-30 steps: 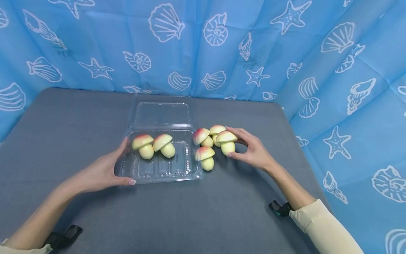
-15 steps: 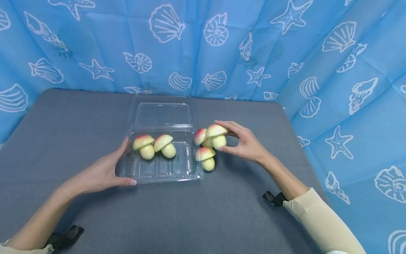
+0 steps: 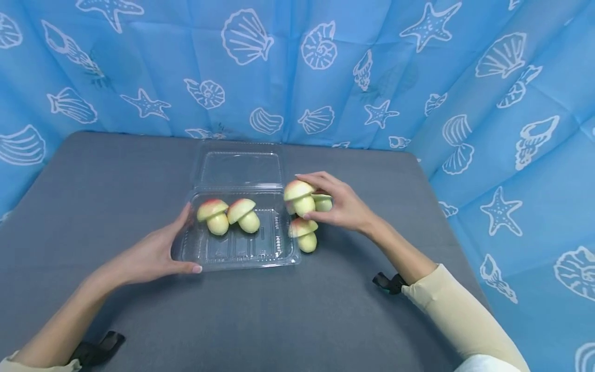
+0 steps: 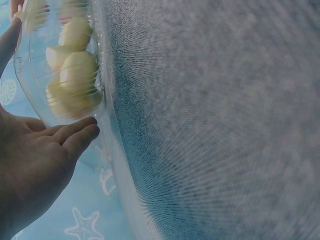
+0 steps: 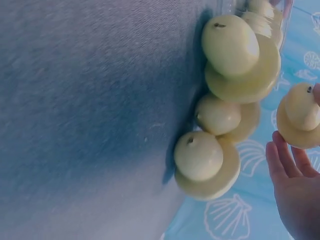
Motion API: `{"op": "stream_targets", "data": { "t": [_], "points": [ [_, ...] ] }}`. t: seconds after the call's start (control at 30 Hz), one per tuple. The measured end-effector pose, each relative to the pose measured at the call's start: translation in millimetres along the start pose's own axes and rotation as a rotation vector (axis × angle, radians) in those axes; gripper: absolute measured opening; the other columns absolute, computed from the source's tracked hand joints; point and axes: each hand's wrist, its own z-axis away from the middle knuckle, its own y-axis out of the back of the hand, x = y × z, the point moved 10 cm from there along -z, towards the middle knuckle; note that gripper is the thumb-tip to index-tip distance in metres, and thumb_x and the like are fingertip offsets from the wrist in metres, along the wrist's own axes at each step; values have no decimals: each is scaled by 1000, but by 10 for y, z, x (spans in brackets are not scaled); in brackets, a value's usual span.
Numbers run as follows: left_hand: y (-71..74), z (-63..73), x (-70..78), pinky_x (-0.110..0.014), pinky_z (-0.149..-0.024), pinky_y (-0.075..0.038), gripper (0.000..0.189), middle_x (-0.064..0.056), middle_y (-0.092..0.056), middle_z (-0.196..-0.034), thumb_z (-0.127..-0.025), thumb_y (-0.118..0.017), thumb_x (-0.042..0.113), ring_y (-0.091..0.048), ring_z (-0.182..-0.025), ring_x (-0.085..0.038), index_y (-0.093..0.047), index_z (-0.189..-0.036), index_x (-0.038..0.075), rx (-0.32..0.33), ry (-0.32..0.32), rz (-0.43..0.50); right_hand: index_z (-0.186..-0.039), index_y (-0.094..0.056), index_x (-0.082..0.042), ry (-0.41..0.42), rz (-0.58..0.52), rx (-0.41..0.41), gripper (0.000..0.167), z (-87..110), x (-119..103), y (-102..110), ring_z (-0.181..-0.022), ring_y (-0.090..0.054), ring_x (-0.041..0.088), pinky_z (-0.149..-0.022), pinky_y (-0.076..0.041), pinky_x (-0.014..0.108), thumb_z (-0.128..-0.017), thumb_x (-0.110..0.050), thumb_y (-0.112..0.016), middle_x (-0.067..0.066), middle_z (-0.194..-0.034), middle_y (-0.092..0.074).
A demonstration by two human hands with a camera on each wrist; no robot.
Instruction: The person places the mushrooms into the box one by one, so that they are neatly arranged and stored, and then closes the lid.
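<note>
In the head view my right hand (image 3: 341,201) pinches a yellow toy mushroom (image 3: 299,199) with a pink-tinged cap, held above other mushrooms at the container's right edge. The right wrist view shows the held mushroom (image 5: 295,112) apart from the loose mushrooms (image 5: 202,160) on the table. One loose mushroom (image 3: 307,242) lies nearest the front; another is mostly hidden behind the held one. A clear plastic container (image 3: 237,258) stands with its lid folded back. My left hand (image 3: 153,253) rests against its left end, with extended fingers (image 4: 80,137) touching it.
Two mushrooms (image 3: 246,219) lie side by side in the container's left half. The hinged lid (image 3: 241,168) lies flat behind it. Everything stands on a grey cloth-covered table (image 3: 288,320). A blue curtain (image 3: 288,67) with shell prints hangs along the back and right.
My right hand has carried the mushroom leftward from the right of the loose ones to the container's right edge. My left hand and the container have kept their place.
</note>
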Motion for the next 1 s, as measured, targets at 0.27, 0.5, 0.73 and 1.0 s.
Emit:
{"op": "stream_targets", "data": {
  "t": [0.27,0.5,0.73,1.0],
  "points": [
    [3,24,6,-66,-109,-25,133,-28,-22,-159,-75,-82,54,-24,-143,-48,11,-158,10,4,-7,6,-146,-52,-15,30,45,-62,75,-142,-37,-194,-117,-57,16,-96,-50,44,-79,-18,-86,2,-136,-57],
    [7,5,4,-66,-109,-25,134,-27,-20,-160,-74,-81,57,-24,-143,-48,11,-158,9,0,-2,-12,-145,-52,-12,25,74,-99,75,-189,-24,-309,-113,-60,14,-98,-49,36,-78,-18,-86,4,-135,-59],
    [-2,9,1,-66,-109,-25,133,-27,-20,-160,-75,-81,57,-23,-144,-48,12,-158,10,-5,-5,4,-143,-54,-12,8,108,-107,75,-229,23,-386,-109,-62,13,-98,-49,36,-76,-16,-87,5,-133,-61],
    [-3,20,13,-66,-110,-24,133,-26,-17,-161,-75,-82,55,-21,-144,-48,12,-158,10,-4,-11,8,-142,-55,-8,26,167,-136,73,-294,44,-501,-113,-61,19,-99,-49,36,-77,-20,-87,8,-140,-55]
  ]
}}
